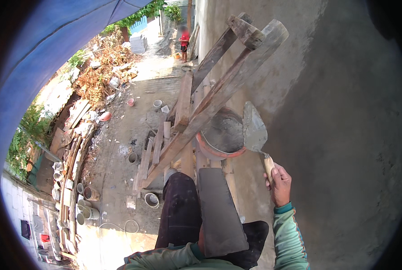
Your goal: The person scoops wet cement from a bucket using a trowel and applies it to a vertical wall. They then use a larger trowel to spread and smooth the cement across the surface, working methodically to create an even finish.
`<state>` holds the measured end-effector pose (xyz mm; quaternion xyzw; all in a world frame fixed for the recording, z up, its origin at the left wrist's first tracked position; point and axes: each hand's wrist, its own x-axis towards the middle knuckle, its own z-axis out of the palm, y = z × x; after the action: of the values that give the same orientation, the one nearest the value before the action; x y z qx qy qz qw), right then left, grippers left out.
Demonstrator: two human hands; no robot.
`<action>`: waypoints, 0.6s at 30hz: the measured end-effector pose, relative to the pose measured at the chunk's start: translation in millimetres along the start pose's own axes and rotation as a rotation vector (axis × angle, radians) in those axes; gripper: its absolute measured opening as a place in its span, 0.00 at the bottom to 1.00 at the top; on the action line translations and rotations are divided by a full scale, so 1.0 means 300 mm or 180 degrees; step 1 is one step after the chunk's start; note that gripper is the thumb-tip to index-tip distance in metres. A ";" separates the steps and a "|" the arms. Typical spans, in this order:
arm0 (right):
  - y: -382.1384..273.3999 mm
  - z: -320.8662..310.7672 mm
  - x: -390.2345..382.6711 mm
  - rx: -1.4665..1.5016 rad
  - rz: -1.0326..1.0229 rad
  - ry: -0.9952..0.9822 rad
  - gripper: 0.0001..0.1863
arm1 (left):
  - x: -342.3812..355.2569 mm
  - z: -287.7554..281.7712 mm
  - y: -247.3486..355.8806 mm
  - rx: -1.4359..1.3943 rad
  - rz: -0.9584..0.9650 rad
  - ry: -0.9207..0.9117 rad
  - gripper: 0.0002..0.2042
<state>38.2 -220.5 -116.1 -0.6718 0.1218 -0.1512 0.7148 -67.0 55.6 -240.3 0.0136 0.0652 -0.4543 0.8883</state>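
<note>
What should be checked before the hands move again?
1. Right hand gripping the trowel by its wooden handle: ok.
2. Left hand secure on the grey board: cannot tell; the grip is mostly hidden.
3. Grey mix in the orange-rimmed bucket: ok.
4. Whole bucket in view: not ok; a slanting timber hides part of its left side.
5. Trowel blade clear of the wall: cannot tell from this view.

Above you on the left stretches a blue sheet [52,40]. At the far edge of the ground [113,184] you have a person in red [184,44] and a stack of grey blocks [138,44]; along its left edge, dried brown leaves [95,74], long planks [74,157] and several buckets [91,194]. Clothes [25,229] hang beyond its near left corner.
</note>
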 end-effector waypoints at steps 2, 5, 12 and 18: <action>0.028 0.029 -0.015 0.0005 -0.0191 0.0044 0.24 | -0.011 0.029 0.023 0.0421 0.0035 -0.0069 0.30; 0.064 0.076 -0.034 0.0038 -0.0666 0.0128 0.24 | 0.086 0.108 0.134 0.1333 0.0266 -0.0322 0.29; 0.146 0.055 0.076 -0.1680 -0.2110 -0.0035 0.27 | 0.448 0.162 0.370 0.4337 0.1531 -0.0445 0.25; 0.179 -0.044 0.119 -0.2245 -0.2251 -0.0063 0.26 | 0.495 0.233 0.506 0.3858 0.1470 -0.0488 0.25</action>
<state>69.1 -243.5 -169.4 -0.8742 -0.0765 -0.3275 0.3502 149.0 19.2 -195.4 0.4933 -0.2707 -0.2077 0.8001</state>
